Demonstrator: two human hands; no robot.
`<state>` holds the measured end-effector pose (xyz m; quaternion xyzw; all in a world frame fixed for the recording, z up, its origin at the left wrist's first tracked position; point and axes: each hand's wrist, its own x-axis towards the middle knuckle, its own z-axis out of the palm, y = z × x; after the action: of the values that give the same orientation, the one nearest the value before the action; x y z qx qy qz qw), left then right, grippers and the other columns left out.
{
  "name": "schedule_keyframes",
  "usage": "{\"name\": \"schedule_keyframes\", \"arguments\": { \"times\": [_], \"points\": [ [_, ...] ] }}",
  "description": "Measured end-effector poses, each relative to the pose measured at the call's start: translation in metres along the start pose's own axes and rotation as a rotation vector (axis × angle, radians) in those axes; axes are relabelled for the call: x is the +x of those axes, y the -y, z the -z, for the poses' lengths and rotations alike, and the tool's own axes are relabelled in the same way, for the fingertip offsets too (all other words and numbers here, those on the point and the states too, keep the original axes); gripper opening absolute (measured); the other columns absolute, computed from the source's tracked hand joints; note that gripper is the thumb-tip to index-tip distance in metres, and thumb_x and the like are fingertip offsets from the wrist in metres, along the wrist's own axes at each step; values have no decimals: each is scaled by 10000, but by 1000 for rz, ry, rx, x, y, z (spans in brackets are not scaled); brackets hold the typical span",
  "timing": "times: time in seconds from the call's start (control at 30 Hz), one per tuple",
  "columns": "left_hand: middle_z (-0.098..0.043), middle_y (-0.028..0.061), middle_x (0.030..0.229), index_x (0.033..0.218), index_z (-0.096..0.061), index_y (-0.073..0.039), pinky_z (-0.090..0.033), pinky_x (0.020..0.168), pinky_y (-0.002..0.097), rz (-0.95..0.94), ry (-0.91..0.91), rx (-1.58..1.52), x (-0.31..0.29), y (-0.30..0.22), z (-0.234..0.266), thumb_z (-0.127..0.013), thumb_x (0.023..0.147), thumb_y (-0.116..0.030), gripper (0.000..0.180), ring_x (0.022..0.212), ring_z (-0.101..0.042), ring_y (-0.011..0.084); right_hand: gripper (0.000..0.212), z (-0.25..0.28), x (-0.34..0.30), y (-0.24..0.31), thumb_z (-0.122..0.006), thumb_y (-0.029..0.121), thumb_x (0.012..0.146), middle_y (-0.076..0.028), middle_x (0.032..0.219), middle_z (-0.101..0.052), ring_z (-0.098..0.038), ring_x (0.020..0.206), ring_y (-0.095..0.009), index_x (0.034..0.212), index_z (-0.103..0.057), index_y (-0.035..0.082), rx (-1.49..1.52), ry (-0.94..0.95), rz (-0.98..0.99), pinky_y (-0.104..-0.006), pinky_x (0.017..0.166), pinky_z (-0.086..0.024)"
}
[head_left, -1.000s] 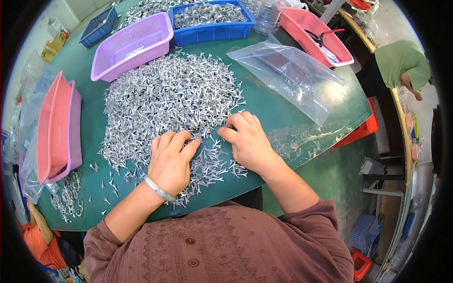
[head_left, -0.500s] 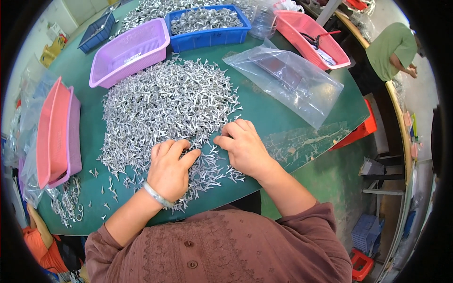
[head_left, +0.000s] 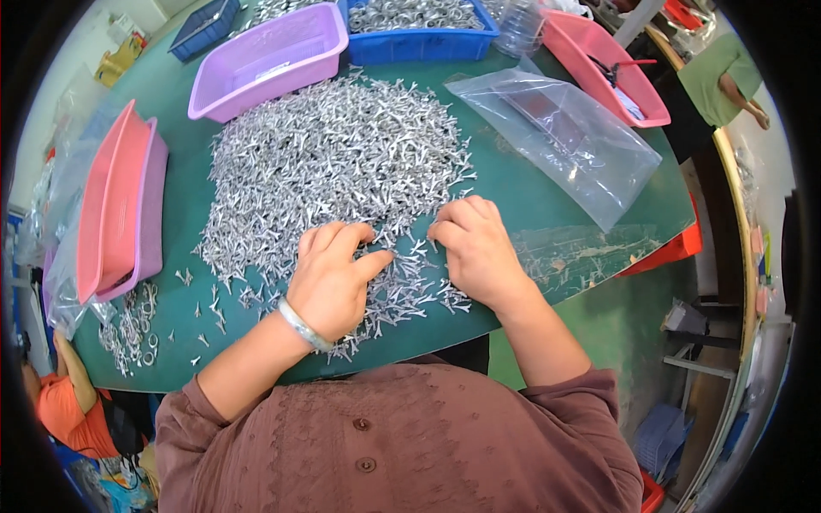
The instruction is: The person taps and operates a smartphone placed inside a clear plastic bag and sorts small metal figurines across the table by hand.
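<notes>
A broad heap of small silvery tower-shaped metal charms [head_left: 333,154] covers the middle of the green table. My left hand [head_left: 335,278], with a pale bangle [head_left: 304,325] on the wrist, rests at the heap's near edge. Its fingertips reach down into the charms, and the thumb stands apart from the forefinger. Just to the right, my right hand [head_left: 475,248] is at the heap's near right edge, fingers curled and thumb close to the forefinger. Anything between those fingertips is hidden. Looser charms [head_left: 398,295] lie between and below my hands.
Behind the heap stand a purple basket [head_left: 265,81] and a blue bin [head_left: 419,47] of metal rings. A clear plastic bag [head_left: 564,137] and a pink basket [head_left: 654,107] lie right. Left are stacked baskets [head_left: 111,205] and keyrings [head_left: 128,338]. Two other people are at the sides.
The whole view has shifted, so the table appears higher and further right. My hands stay at the heap's near edge with little change. The person in green at the right shows less.
</notes>
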<state>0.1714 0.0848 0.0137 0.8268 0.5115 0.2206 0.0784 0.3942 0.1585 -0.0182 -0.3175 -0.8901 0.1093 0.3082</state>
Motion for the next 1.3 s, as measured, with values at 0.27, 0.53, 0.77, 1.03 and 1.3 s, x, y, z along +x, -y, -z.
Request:
{"name": "schedule_keyframes", "arguments": {
  "times": [0.27, 0.53, 0.77, 1.03, 1.3],
  "points": [
    [-593, 116, 1105, 1094, -696, -77, -378, 955, 438, 14, -67, 14, -4, 3, -3, -569, 722, 47, 412, 1052, -544, 314, 197, 6, 4, 6, -611, -35, 707, -61, 922, -578, -531, 911, -280, 869, -654, 68, 54, -4, -32, -393, 821, -408],
    [-588, 120, 1106, 1129, -709, -134, -392, 945, 440, 2, -39, 53, -4, 3, -4, -573, 745, 40, 443, 1050, -546, 315, 253, 12, 5, 9, -617, -47, 720, -70, 954, -577, -536, 908, -285, 933, -679, 74, 2, 79, -59, -390, 818, -404],
    [-587, 96, 1084, 1127, -716, -150, -382, 952, 426, -4, 7, -6, -7, -1, -4, -580, 768, 29, 424, 1038, -545, 298, 308, 13, 8, 11, -609, -13, 722, -53, 925, -561, -525, 931, -264, 975, -725, 119, -45, 176, 21, -381, 812, -404],
    [-580, 104, 1094, 1157, -707, -139, -394, 927, 412, -22, -35, 58, -1, 1, -7, -581, 774, 16, 432, 1032, -538, 291, 346, 12, 15, 16, -600, -17, 732, -63, 964, -573, -531, 952, -274, 1039, -709, 99, -79, 178, 0, -379, 822, -418],
    [-576, 94, 1077, 1123, -706, -115, -389, 932, 425, -18, -24, 65, -2, 2, -11, -587, 749, 15, 413, 1042, -532, 295, 351, 25, 12, 9, -593, -19, 741, -80, 992, -580, -538, 982, -269, 1052, -709, 97, -120, 317, -18, -375, 836, -419]
  ]
}}
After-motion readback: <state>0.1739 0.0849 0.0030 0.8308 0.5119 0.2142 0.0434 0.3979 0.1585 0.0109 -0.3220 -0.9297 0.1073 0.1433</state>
